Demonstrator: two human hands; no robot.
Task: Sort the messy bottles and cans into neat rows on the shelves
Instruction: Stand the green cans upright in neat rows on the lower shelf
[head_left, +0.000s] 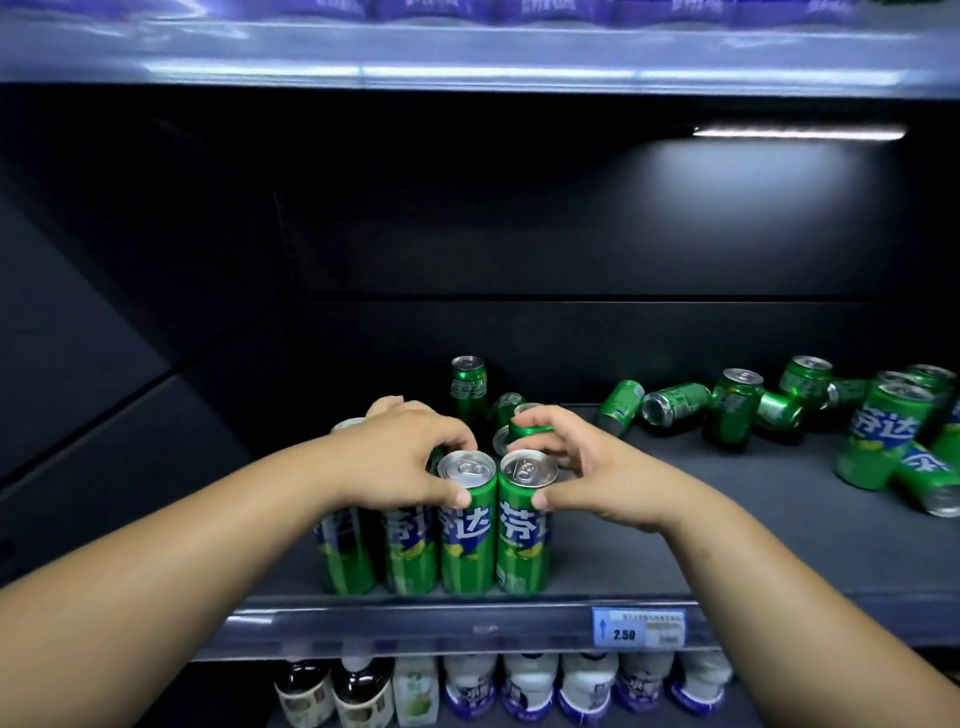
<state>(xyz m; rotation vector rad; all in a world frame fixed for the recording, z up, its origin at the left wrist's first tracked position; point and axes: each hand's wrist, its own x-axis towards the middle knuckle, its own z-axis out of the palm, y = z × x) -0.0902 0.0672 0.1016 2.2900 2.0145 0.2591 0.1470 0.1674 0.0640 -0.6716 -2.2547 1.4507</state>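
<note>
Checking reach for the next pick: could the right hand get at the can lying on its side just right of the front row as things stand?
Probably yes. The tipped can lies on bare shelf beyond the right hand, nothing between, though that hand now grips an upright can.

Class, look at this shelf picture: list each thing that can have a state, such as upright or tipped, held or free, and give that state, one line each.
front row of cans: upright, side by side at the shelf edge
left hand: gripping a front can top
right hand: gripping the neighbouring can top
back can: upright, alone
cans at right: several tipped over, a few upright
price tag: clipped on the shelf rail
bottles below: upright in a row
</note>
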